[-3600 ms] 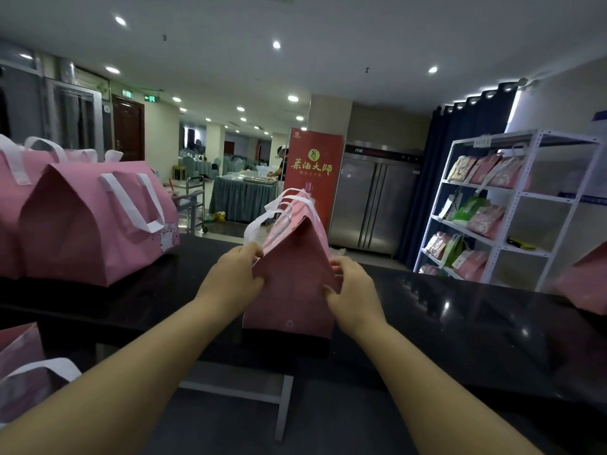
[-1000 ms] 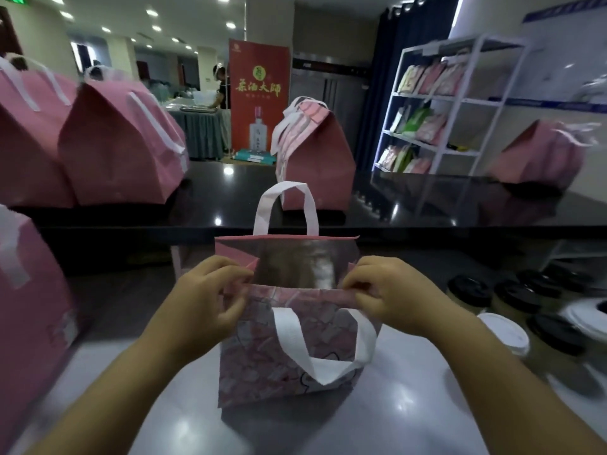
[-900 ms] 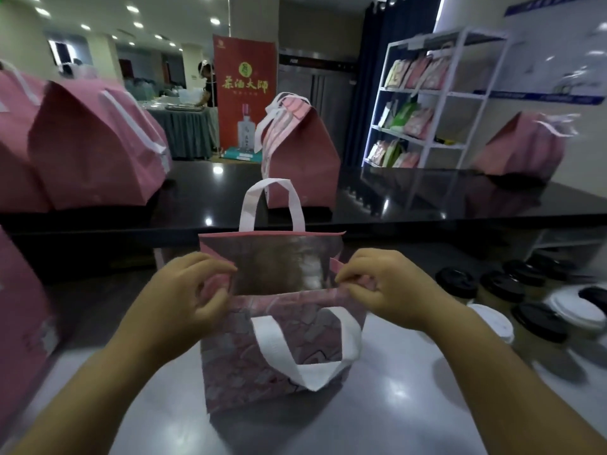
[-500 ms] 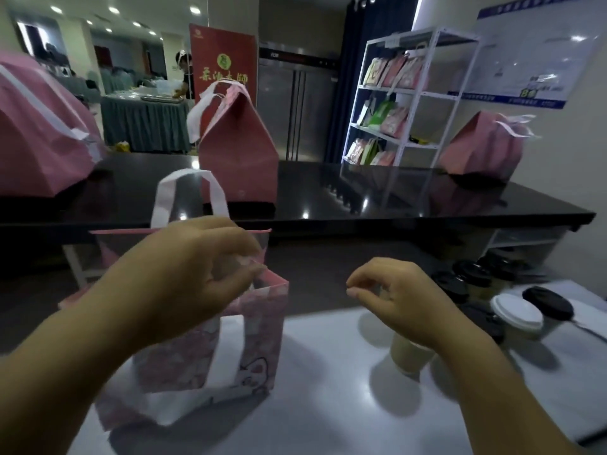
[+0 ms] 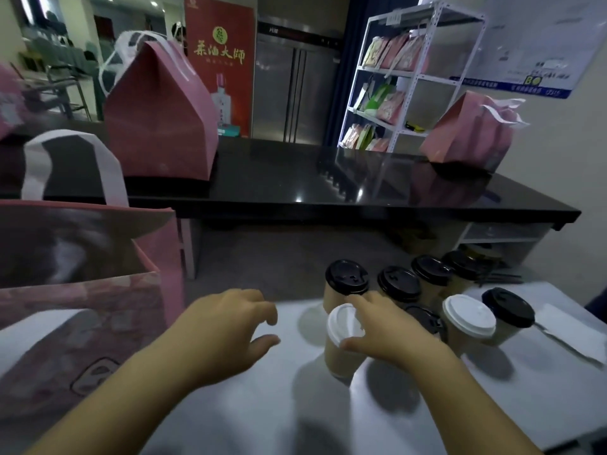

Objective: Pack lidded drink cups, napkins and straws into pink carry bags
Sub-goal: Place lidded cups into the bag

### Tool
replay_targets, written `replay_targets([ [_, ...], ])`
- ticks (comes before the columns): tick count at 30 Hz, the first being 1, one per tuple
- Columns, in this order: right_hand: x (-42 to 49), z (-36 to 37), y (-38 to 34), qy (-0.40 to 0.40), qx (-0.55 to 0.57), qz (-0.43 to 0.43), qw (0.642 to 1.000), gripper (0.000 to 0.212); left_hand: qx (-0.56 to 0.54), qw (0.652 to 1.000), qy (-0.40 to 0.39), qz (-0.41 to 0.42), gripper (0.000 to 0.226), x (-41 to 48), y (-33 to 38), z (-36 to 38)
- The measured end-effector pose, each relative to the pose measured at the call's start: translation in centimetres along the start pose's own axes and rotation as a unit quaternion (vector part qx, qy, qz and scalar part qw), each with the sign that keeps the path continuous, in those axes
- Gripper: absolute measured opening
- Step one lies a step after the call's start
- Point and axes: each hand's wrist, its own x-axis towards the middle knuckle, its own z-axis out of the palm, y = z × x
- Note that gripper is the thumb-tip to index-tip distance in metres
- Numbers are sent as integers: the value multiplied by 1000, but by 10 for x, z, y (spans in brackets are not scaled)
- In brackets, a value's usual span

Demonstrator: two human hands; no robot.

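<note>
Desk point(image 5: 262, 405), pale, carries all working stock. Open pink carry bag point(image 5: 98, 316), far left, mouth spread wide, ready for loading. Cluster of lidded cups point(image 5: 399, 285), right, grouped within reach. White-lidded cup point(image 5: 343, 343), nearest of the cluster: right hand point(image 5: 391, 333) curls round its rim, apparently taking it for the bag. Left hand point(image 5: 226, 326), fingers loosely spread, empty, hovering between bag and cups. Napkin point(image 5: 571, 333), far right edge.

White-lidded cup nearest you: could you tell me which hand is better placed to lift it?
Right. The right hand already wraps the white-lidded cup, while the left hand hovers open and empty beside the open pink bag.
</note>
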Motion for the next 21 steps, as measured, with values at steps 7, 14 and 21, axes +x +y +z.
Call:
replay_targets([
  [7,7,3,7,42,30,-33,998,68,7,1000,1,-15,35,5,4,4],
  [14,5,-56,-32,237,121,-127,955,74,-21,994,102,22,37,2,-10,-81],
  [21,15,-119,-116,337,260,-240,873,60,12,987,162,-5,27,-41,-85,-142],
])
